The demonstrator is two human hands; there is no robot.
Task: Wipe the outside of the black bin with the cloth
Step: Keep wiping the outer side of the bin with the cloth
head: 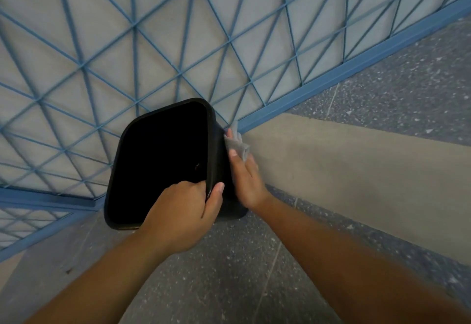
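The black bin (163, 155) stands on the floor in the middle of the head view, its dark opening facing up at me. My left hand (183, 211) grips its near right rim, fingers inside and thumb outside. My right hand (246, 173) lies flat against the bin's right outer wall and presses a small grey cloth (237, 145) onto it. The cloth is folded under my fingers, and part of it sticks out beyond them. The bin's lower right wall is hidden behind my hands.
A blue metal lattice railing (178, 51) runs right behind and to the left of the bin, with a blue base rail (356, 69). A grey concrete strip (356, 171) crosses the speckled terrazzo floor (229, 272) on the right.
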